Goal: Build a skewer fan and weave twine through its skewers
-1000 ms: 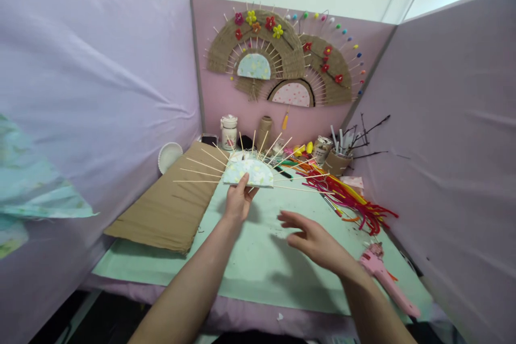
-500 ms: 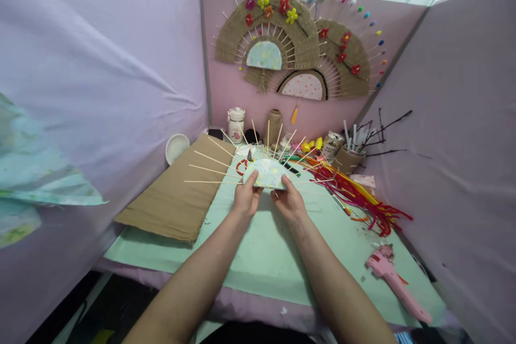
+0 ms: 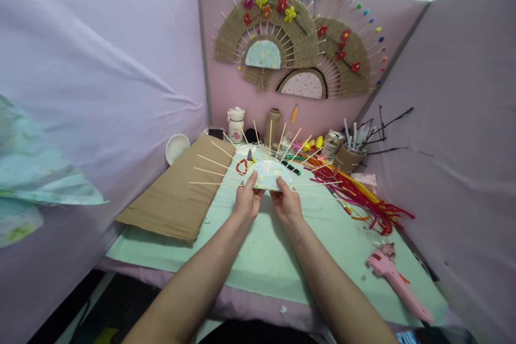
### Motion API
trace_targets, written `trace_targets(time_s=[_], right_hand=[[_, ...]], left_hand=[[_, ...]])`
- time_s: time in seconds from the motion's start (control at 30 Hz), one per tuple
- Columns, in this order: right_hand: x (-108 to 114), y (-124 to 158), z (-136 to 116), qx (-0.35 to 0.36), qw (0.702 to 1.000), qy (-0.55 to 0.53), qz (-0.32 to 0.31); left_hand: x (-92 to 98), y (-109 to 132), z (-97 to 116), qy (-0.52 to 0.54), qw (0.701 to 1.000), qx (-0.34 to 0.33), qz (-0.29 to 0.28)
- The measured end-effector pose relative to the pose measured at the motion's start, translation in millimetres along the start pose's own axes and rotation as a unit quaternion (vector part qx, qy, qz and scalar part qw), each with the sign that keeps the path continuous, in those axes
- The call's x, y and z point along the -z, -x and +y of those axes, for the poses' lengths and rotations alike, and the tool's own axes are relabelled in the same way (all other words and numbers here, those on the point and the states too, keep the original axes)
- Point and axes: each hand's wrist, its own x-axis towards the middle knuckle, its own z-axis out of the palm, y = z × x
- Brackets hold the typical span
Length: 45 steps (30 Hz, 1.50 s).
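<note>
Both my hands hold up a half-round fan frame (image 3: 268, 173), a pale blue flowered half disc with several thin wooden skewers fanning out from it. My left hand (image 3: 246, 200) pinches its lower left edge, thumb on the front. My right hand (image 3: 287, 203) grips its lower right edge the same way. The frame hangs above the mint green table mat (image 3: 258, 247), near the middle of the table.
A folded brown burlap sheet (image 3: 181, 188) lies to the left. Red and orange pipe cleaners (image 3: 355, 193) sprawl at right, a pink glue gun (image 3: 397, 285) lies near the right front. Jars, twine spool, scissors and tool cups line the back. Finished fans (image 3: 282, 43) hang on the wall.
My right hand, open over the mat a second ago, has come up and taken hold of the fan frame's right edge. The frame now sits upright between both hands.
</note>
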Motion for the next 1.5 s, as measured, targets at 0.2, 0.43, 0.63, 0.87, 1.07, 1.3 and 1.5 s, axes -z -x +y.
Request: trace_targets(time_s=[0.2, 0.43, 0.63, 0.87, 1.07, 1.3, 1.5], right_hand=[[1, -1, 1, 0.011, 1.000, 0.007, -0.012], [5, 0, 6, -0.021, 0.997, 0.076, -0.014], [4, -2, 3, 0.013, 0.997, 0.070, -0.016], [5, -2, 6, 0.034, 0.996, 0.078, -0.028], [2, -3, 6, 0.020, 0.992, 0.101, -0.077], [8, 19, 1, 0.100, 0.909, 0.365, -0.176], [-10, 40, -24, 0.485, 0.772, 0.391, -0.124]], left_hand=[[1.1, -2, -1, 0.022, 1.000, 0.010, -0.005], [3.5, -4, 0, 0.031, 0.999, 0.007, 0.013], [2.8, 3, -4, -0.030, 0.995, 0.057, -0.074], [-0.2, 7, -11, -0.069, 0.995, 0.036, -0.067], [-0.6, 7, -9, -0.041, 0.994, -0.025, -0.102], [-4.9, 9, 11, -0.027, 0.989, -0.090, -0.117], [3.9, 27, 5, -0.236, 0.940, -0.221, -0.111]])
